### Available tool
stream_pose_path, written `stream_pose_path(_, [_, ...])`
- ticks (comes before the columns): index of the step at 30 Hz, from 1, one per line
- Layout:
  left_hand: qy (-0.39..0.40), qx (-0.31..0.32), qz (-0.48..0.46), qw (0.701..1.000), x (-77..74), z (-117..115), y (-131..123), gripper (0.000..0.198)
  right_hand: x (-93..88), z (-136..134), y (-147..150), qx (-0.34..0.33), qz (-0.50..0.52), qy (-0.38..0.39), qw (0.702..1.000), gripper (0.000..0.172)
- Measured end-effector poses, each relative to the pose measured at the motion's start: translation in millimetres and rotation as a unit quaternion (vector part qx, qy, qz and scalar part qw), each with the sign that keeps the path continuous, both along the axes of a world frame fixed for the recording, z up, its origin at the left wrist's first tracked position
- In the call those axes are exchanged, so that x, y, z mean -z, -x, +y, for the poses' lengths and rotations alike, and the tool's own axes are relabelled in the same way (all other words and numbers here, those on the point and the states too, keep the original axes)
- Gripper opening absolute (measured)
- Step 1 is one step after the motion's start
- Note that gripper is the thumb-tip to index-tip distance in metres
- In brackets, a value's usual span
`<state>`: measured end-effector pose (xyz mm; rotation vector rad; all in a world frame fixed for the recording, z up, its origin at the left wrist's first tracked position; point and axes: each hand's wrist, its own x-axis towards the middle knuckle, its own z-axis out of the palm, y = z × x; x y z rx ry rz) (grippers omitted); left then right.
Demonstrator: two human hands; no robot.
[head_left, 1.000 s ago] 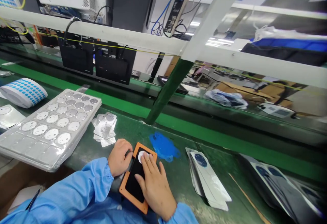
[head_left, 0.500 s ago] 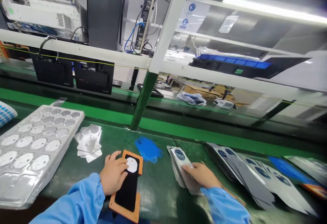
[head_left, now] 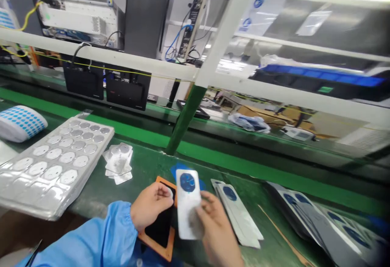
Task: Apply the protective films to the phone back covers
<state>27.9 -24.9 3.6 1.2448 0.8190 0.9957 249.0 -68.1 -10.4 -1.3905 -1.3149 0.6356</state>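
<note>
- Fingers of the right hand (head_left: 217, 228) are closed on the lower end of a white film card (head_left: 188, 202) bearing a dark blue circle; the hand is motion-blurred, so the exact grip cannot be confirmed.
- Card is held up, slightly tilted, above the bench and just right of the left hand.
- Fingers of the left hand (head_left: 150, 208) are loosely curled and partly open, gripping nothing visible, and lie over an orange jig (head_left: 146, 240) with a black pad (head_left: 159, 228).
- Blue sleeve (head_left: 112, 230) covers the left forearm.
- Green bench (head_left: 100, 194) carries, at left, a clear plastic tray (head_left: 57, 202) of round white pieces, with a blue-dotted roll (head_left: 21, 123) far left.
- Silver film sheets (head_left: 118, 163) lie right of the tray.
- White card stacks (head_left: 239, 218) (head_left: 317, 222) lie right.
- Room: white rail (head_left: 100, 54), green post (head_left: 185, 119), black units (head_left: 83, 82) beyond.
</note>
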Motion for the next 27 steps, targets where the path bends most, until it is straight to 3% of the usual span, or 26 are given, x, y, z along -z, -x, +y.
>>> stream_pose_path(2, [0.041, 0.027, -0.045, 0.998, -2.8, -1.8, 0.8, 0.030, 12.2, -15.9, 53.0, -0.074, 0.069, 0.055, 0.993, 0.035])
stream_pose_path(5, [0.070, 0.035, -0.073, 0.994, -6.8, -4.0, 13.2, 0.043, 10.2, -28.1, 89.1, -0.064, -0.060, 0.034, 0.996, 0.030])
stream_pose_path(8, [0.102, 0.084, -0.138, 0.982, -8.8, -9.2, 26.4, 0.052, -4.7, -23.5, 91.1, -0.040, -0.246, -0.069, 0.966, 0.022])
stream_pose_path(11, [0.115, 0.116, -0.153, 0.975, -5.9, -15.8, 32.5, 0.060, -15.5, -15.0, 89.0, -0.094, -0.337, -0.119, 0.929, 0.017])
stream_pose_path(16, [0.074, 0.051, -0.015, 0.996, 3.4, -22.0, 38.9, 0.057, -19.9, -9.9, 94.8, -0.136, -0.402, -0.113, 0.898, 0.016])
stream_pose_path(20, [0.013, 0.033, 0.097, 0.995, 7.1, -22.3, 43.7, 0.048, -20.3, -8.7, 94.9, -0.158, -0.432, -0.103, 0.882, 0.021])
stream_pose_path(27, [-0.011, 0.025, 0.129, 0.991, 11.1, -21.9, 39.7, 0.052, -19.1, -11.1, 87.1, -0.140, -0.485, -0.158, 0.848, 0.024])
